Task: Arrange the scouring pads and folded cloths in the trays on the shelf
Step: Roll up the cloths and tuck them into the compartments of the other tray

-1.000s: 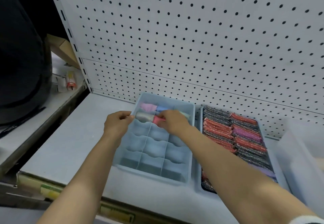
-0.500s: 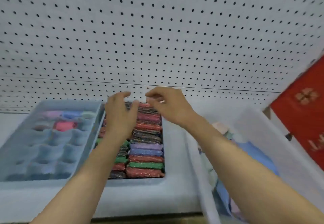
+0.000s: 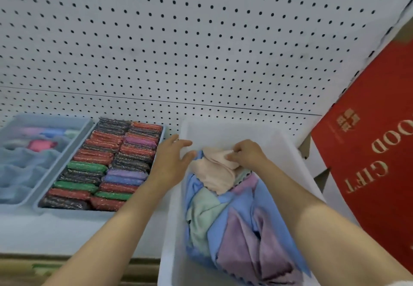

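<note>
Head: cloths (image 3: 232,218) in bin (image 3: 223,131) beside red box (image 3: 368,173)

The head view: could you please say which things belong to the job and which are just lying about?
Job: pale pink cloth, pinched by right hand; left hand; white plastic bin; blue divided plastic tray; glittery scouring pads.
Lying about: red cardboard gift box.

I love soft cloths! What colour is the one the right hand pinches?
Pale peach-pink. The cloth in the right hand shows best in the head view.
</note>
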Demonstrator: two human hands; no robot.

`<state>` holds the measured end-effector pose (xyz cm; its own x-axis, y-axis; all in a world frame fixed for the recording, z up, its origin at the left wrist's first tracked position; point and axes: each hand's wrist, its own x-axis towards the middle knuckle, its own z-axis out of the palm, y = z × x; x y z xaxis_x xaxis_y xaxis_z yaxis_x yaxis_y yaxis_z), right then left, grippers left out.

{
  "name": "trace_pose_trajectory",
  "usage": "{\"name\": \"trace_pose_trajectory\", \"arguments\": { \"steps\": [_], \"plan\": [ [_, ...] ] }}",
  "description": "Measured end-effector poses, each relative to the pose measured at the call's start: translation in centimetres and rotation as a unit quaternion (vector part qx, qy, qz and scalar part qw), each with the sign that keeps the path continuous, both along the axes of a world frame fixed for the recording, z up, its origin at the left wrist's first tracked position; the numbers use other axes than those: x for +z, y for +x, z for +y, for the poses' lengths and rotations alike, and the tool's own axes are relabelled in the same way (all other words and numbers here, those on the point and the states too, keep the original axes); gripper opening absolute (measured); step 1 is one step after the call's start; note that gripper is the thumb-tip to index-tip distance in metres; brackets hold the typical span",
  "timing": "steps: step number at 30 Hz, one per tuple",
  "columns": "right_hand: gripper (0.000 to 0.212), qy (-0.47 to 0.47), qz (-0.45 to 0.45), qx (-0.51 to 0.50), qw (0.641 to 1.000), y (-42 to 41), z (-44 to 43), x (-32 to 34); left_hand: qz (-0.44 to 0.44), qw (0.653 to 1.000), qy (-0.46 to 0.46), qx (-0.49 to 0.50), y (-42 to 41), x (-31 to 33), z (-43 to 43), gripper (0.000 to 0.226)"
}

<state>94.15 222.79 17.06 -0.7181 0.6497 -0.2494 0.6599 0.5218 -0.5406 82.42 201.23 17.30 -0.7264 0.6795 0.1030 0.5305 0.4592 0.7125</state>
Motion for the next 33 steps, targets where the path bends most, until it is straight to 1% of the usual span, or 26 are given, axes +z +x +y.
{"name": "trace_pose_trajectory", "arguments": {
  "steps": [1, 2, 4, 6, 7, 9, 11, 12, 14, 16, 17, 18, 22, 25, 27, 28, 29, 31, 32, 33],
  "plan": [
    [0.037, -0.016, 0.045, 0.016, 0.999, -0.2, -0.3, 0.6, 0.016, 1.0, -0.001, -0.007, 0.0, 0.4, -0.1, 0.04],
    [0.03, -0.052, 0.102, 0.031, 0.993, -0.1, -0.6, 1.8, 0.025, 1.0, 0.008, -0.017, 0.1, 1.2, -0.2, 0.041],
    [0.013, -0.125, 0.187, 0.095, 0.97, 0.0, -1.1, 5.1, 0.007, 0.998, 0.054, -0.044, 0.3, 3.8, 0.0, 0.044],
    [0.005, -0.132, 0.199, 0.174, 0.955, 0.3, -1.4, 8.9, -0.046, 0.988, 0.106, -0.1, 0.3, 7.2, 0.7, 0.05],
    [0.008, -0.123, 0.191, 0.204, 0.952, 0.4, -1.6, 10.8, -0.066, 0.981, 0.122, -0.138, 0.4, 8.9, 1.1, 0.055],
    [0.016, -0.112, 0.173, 0.245, 0.947, 0.9, -2.2, 14.4, -0.09, 0.967, 0.127, -0.201, 0.6, 11.7, 2.0, 0.062],
    [0.019, -0.107, 0.163, 0.27, 0.943, 1.5, -2.6, 17.0, -0.106, 0.964, 0.107, -0.22, 0.5, 13.6, 2.6, 0.061],
    [0.019, -0.11, 0.159, 0.269, 0.944, 1.8, -2.7, 17.9, -0.115, 0.964, 0.097, -0.22, 0.4, 14.3, 2.7, 0.056],
    [0.02, -0.111, 0.144, 0.251, 0.951, 2.4, -2.0, 18.8, -0.119, 0.966, 0.082, -0.213, 0.1, 15.2, 2.9, 0.034],
    [0.026, -0.091, 0.105, 0.228, 0.964, 3.1, -1.1, 18.8, -0.104, 0.974, 0.074, -0.187, -0.3, 15.8, 2.8, 0.012],
    [0.028, -0.078, 0.092, 0.216, 0.969, 3.6, -0.5, 18.7, -0.102, 0.977, 0.076, -0.173, -0.6, 15.9, 2.6, 0.008],
    [0.027, -0.07, 0.095, 0.198, 0.973, 4.0, 0.0, 18.5, -0.103, 0.978, 0.082, -0.161, -0.9, 16.1, 2.4, 0.009],
    [0.003, -0.072, 0.174, 0.112, 0.976, 5.5, 1.3, 18.1, -0.098, 0.983, 0.095, -0.126, -2.5, 16.2, 1.2, 0.016],
    [0.005, -0.065, 0.245, 0.07, 0.965, 5.7, 1.1, 17.9, -0.09, 0.986, 0.081, -0.117, -3.2, 16.1, 0.8, 0.016],
    [0.008, -0.075, 0.274, 0.061, 0.957, 5.3, 0.0, 18.3, -0.084, 0.984, 0.068, -0.143, -2.8, 16.3, 1.0, 0.014],
    [0.01, -0.078, 0.278, 0.066, 0.955, 4.9, -0.7, 18.7, -0.093, 0.979, 0.075, -0.164, -2.3, 16.6, 1.3, 0.014],
    [0.011, -0.074, 0.279, 0.073, 0.955, 4.5, -1.3, 19.0, -0.111, 0.972, 0.089, -0.189, -1.7, 17.0, 1.7, 0.022],
    [0.014, -0.054, 0.275, 0.096, 0.955, 3.7, -2.5, 19.7, -0.144, 0.952, 0.117, -0.242, -0.4, 18.0, 2.8, 0.051],
    [0.017, -0.047, 0.271, 0.105, 0.956, 3.4, -3.0, 20.1, -0.139, 0.948, 0.125, -0.258, 0.1, 18.5, 3.4, 0.061],
    [0.021, -0.043, 0.267, 0.107, 0.957, 3.3, -3.4, 20.5, -0.124, 0.948, 0.128, -0.263, 0.5, 18.8, 3.9, 0.064]
  ]
}}
